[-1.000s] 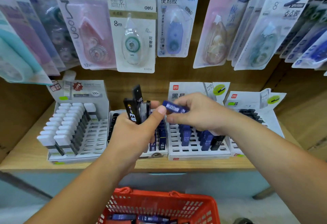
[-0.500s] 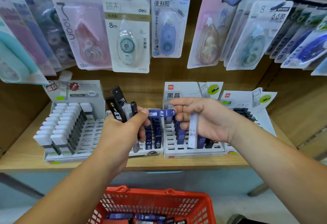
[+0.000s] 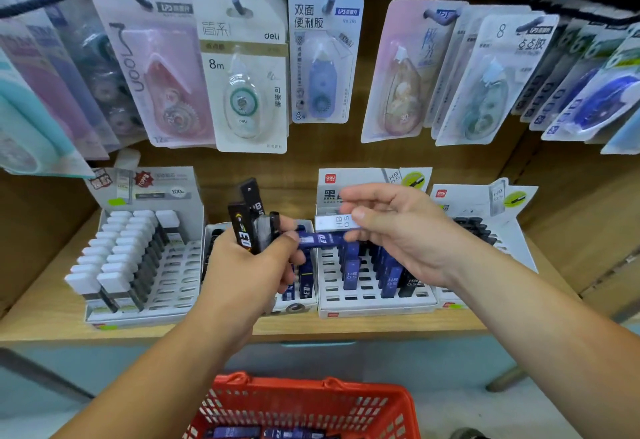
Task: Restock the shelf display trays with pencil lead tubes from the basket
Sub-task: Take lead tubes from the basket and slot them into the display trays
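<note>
My left hand (image 3: 254, 265) grips a bunch of black lead tubes (image 3: 247, 222) standing upright, and its thumb holds one end of a blue lead tube (image 3: 320, 239) lying crosswise. My right hand (image 3: 398, 230) pinches a pale grey HB tube (image 3: 334, 222) between thumb and fingers, just above the blue one. Both hands hover over the white slotted display trays (image 3: 367, 294) on the wooden shelf; the middle tray holds several upright blue tubes (image 3: 388, 274). A red basket (image 3: 304, 404) with more blue tubes sits below, at the bottom edge.
A left tray (image 3: 145, 286) is packed with white-capped tubes. A far right tray (image 3: 485, 230) holds black tubes, partly hidden by my right arm. Correction tape blister packs (image 3: 242, 67) hang on hooks above the shelf. The wooden shelf edge (image 3: 104, 334) runs across the front.
My right hand has turned the pale grey tube from hanging downward to lying level above the blue tube. The left hand still holds its bunch and has barely moved.
</note>
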